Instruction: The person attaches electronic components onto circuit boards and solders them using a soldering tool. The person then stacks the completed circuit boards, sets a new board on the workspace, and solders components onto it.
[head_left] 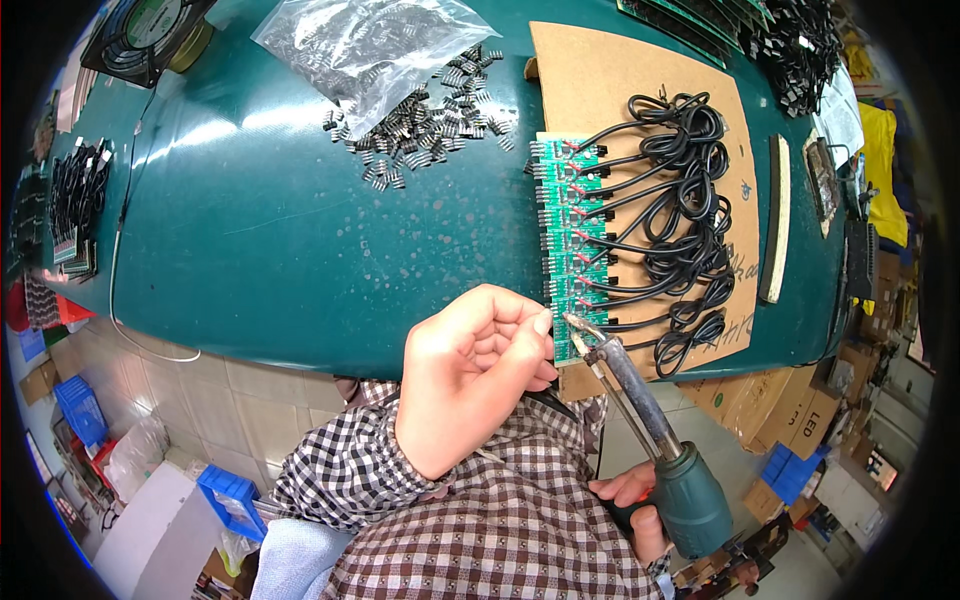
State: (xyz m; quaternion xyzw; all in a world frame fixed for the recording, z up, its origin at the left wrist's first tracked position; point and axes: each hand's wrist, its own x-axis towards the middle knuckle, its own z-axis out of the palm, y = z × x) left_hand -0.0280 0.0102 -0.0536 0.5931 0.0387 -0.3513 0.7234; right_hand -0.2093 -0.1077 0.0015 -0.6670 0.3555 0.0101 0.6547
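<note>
My right hand [640, 505] is wrapped round the grip of a soldering iron [640, 395] with a green body, a metal barrel and a thin tube alongside. Its tip rests at the near end of a strip of green circuit boards [577, 230]. Thumb and forefinger of my left hand [475, 370] are pinched together at the strip's left edge; whatever they hold is too small to make out. Small metal-pinned connectors line that edge. From the strip's right side, coiled black cables [685, 200] run out with red wires at their joints.
The strip and cables lie on a brown cardboard sheet [620, 80] on the green table [250, 230]. Loose black connectors [430, 130] spill from a clear plastic bag [370, 45]. A fan [145, 30] stands far left, cable bundles [80, 200] below it, and a pale bar [776, 220] lies right.
</note>
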